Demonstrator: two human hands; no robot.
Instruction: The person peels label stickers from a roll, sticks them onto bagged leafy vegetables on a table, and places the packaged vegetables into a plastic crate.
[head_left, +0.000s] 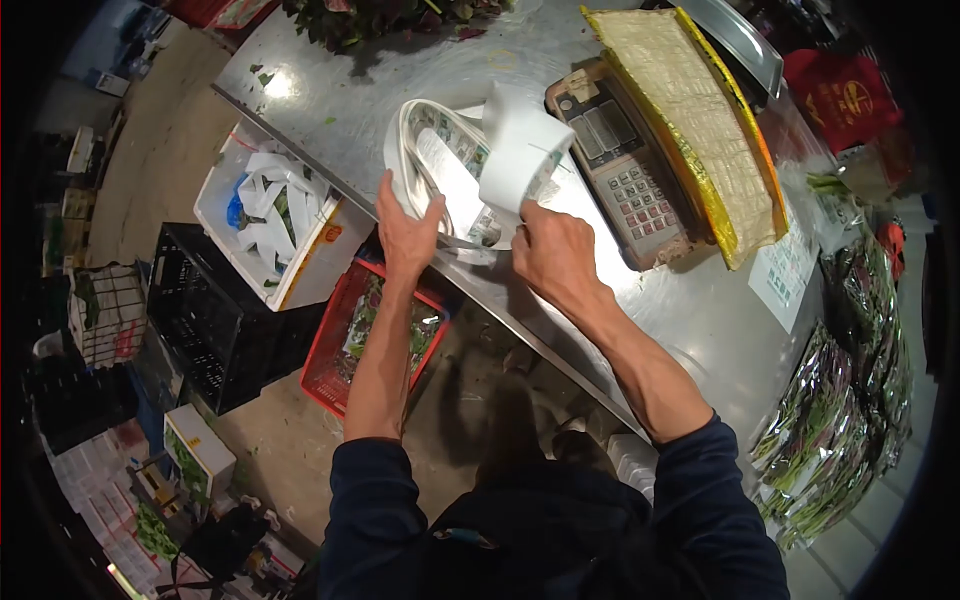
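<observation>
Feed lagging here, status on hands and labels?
Left hand and right hand both gripping label roll. Scale beside it. Nothing blocking.

Bright overhead light glares off the steel bench (380, 100), leaving a white hotspot near its far left corner. The floor (150, 150) below sits dim. Fisheye distortion bends the edges, dark vignetting fills the corners, and detail there is soft.

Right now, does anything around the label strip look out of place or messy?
Yes: the label strip lies in loose loops on the steel table between both hands, and leaf scraps are scattered near the far edge.
</observation>
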